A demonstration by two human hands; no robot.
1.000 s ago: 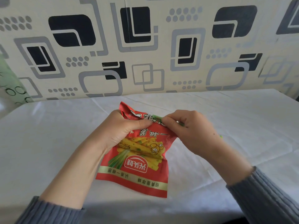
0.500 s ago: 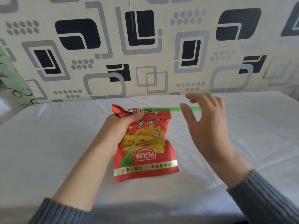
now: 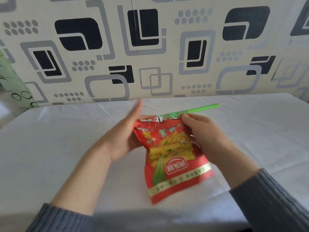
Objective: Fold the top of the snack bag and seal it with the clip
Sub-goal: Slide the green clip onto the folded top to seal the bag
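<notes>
A red snack bag (image 3: 173, 158) with yellow sticks printed on it lies tilted on the white tablecloth (image 3: 50, 148). A long green clip (image 3: 197, 110) runs along the bag's folded top and sticks out past it to the right. My right hand (image 3: 202, 136) grips the bag's upper right edge, thumb just under the clip. Beside the bag's left edge is my left hand (image 3: 123, 136), blurred, fingers straight and apart, palm facing the bag; I cannot tell whether it touches the bag.
A patterned wall (image 3: 150, 47) with grey and black shapes rises right behind the table's far edge. A green patterned surface (image 3: 10, 84) shows at the far left.
My right hand has come down from the clip's free end and taken hold of the bag's upper right edge. My left hand has let go of the bag's top and opened. The bag has tilted.
</notes>
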